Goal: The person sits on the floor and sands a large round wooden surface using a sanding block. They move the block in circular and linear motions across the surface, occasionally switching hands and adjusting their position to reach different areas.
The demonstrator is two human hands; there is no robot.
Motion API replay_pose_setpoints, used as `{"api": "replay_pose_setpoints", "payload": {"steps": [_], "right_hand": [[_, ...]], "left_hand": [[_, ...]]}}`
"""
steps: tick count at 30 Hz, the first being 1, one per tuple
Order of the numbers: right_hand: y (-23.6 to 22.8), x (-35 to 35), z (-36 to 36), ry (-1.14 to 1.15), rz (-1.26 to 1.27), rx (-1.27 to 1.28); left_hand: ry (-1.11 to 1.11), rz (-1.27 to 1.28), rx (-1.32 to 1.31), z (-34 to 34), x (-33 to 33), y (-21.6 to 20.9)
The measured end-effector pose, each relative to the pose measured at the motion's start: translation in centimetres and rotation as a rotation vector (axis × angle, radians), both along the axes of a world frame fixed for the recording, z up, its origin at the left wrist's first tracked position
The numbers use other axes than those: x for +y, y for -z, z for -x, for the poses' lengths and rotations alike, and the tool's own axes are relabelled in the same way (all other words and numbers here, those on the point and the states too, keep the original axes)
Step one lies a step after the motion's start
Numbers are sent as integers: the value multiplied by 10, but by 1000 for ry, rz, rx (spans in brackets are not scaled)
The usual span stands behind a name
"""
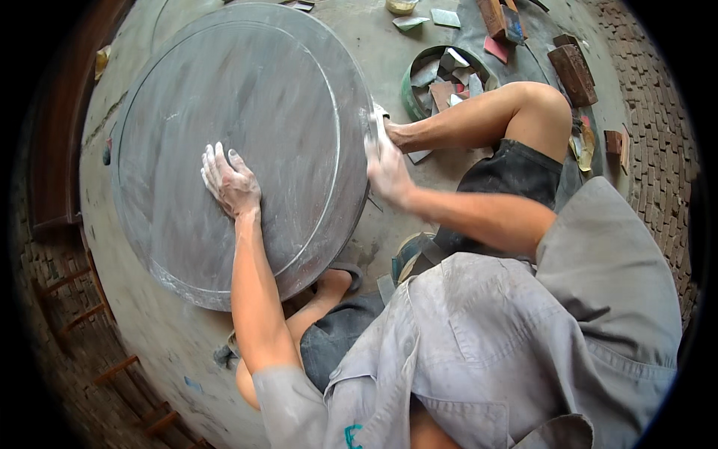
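A large round dark-grey board (277,179), like a tabletop, stands tilted in front of me, streaked with pale dust. A thin ring line runs inside its rim. My left hand (230,183) lies flat on the board's face, fingers stretched out and dusted white. At the board's right edge is my right hand (389,168), blurred by motion and also dusty. Its fingers press along the rim. Whether anything lies under them is hidden by the smear.
My bare legs bend on both sides of the board's lower right. Beyond my right shin stands a round green tub (411,97) of torn sheet scraps. Wooden blocks (574,71) and loose scraps (446,17) lie farther off. Brick stacks (647,112) line the right side.
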State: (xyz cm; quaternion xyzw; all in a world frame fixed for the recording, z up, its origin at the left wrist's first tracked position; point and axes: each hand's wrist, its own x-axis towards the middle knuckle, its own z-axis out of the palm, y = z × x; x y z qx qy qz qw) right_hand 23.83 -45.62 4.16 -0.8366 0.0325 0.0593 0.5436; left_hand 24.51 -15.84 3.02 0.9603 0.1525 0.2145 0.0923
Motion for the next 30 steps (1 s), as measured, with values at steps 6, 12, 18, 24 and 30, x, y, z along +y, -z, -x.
{"api": "replay_pose_setpoints", "payload": {"steps": [6,12,18,24,30], "right_hand": [[5,12,44,-41,17,-34],[-1,22,76,93,-45,44],[-71,21,29,223,-333,759],[-62,64,109,265,-422,1121],[-68,8,67,-1938,466,-704]], "left_hand": [[-8,-42,-38,3,10,0],[4,-1,-52,-3,-3,1],[12,60,-59,4,8,8],[51,344,145,30,42,-11],[118,-31,-30,120,72,-173]]}}
